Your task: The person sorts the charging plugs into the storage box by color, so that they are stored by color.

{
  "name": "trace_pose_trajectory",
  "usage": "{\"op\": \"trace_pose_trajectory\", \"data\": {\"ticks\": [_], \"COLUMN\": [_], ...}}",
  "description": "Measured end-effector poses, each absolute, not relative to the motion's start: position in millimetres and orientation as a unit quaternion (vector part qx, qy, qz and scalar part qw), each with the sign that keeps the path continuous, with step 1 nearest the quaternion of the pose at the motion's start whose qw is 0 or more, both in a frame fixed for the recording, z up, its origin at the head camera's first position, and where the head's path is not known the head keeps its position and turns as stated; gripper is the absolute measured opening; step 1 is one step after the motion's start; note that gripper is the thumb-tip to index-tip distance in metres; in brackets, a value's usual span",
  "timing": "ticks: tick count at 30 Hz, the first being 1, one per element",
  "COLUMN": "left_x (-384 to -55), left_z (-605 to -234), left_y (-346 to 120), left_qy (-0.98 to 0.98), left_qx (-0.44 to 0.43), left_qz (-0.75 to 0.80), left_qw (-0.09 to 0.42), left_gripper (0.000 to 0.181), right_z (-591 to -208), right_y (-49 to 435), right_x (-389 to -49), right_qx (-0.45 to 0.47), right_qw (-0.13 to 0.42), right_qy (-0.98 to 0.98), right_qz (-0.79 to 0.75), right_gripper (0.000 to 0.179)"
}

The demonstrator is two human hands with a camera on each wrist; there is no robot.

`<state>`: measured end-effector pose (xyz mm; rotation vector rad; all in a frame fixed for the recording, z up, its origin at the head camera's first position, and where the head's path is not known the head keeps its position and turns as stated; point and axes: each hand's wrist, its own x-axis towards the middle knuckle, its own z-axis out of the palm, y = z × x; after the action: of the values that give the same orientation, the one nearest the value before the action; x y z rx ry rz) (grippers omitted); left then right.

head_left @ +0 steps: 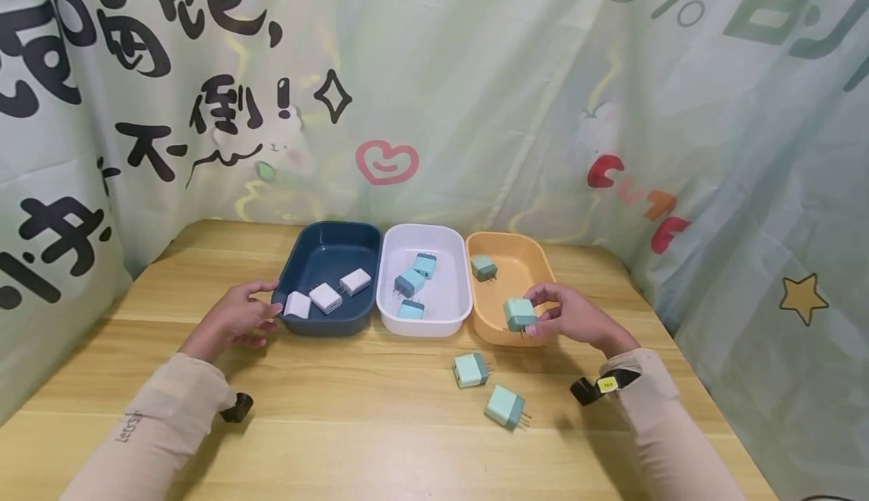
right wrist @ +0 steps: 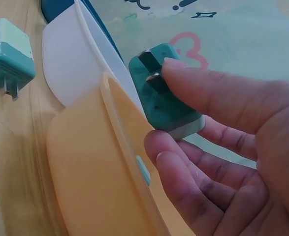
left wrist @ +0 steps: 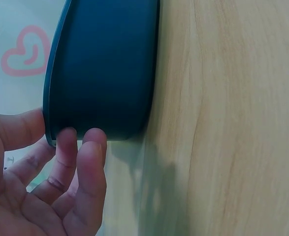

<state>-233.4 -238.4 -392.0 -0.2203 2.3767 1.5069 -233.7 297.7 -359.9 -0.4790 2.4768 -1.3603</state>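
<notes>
My left hand (head_left: 237, 315), its fingers relaxed, touches the front left corner of a navy blue bin (head_left: 326, 326); the left wrist view shows its fingertips against the bin's rim and outer wall. Several white charger plugs (head_left: 326, 299) lie inside that bin. Over the front of an orange bin (head_left: 477, 301), my right hand (head_left: 570, 318) pinches a two-tone green charger plug (head_left: 519, 314) between thumb and fingers. The right wrist view shows this plug (right wrist: 166, 93) with its flat metal prongs facing the camera. Another green plug (head_left: 484, 268) lies at the back of the orange bin.
A white bin (head_left: 424, 327) holding 3 blue plugs (head_left: 410, 282) stands between the navy and orange bins. Two light green plugs (head_left: 471, 370) (head_left: 505, 407) lie on the wooden table (head_left: 326, 410) before the bins. A printed curtain (head_left: 462, 109) hangs behind.
</notes>
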Motion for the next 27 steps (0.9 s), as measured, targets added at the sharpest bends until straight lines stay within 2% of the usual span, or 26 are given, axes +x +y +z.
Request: {"op": "trace_pose_trajectory", "data": {"ticks": [15, 27], "left_x": [-234, -233], "left_z": [-392, -393], "left_y": [-238, -238], "left_qy": [0.833, 0.832], "left_qx": [-0.078, -0.076], "left_qz": [0.526, 0.528], "left_qw": [0.157, 0.153], "left_gripper": [0.063, 0.063], "right_z": [-364, -367], "right_y": [300, 300], "right_x": [-261, -278], "right_qx": [-0.138, -0.133], "right_qw": [0.142, 0.138], "right_qy": [0.873, 0.883], "right_qz": [-0.446, -0.427], "right_gripper": [0.047, 0.05]}}
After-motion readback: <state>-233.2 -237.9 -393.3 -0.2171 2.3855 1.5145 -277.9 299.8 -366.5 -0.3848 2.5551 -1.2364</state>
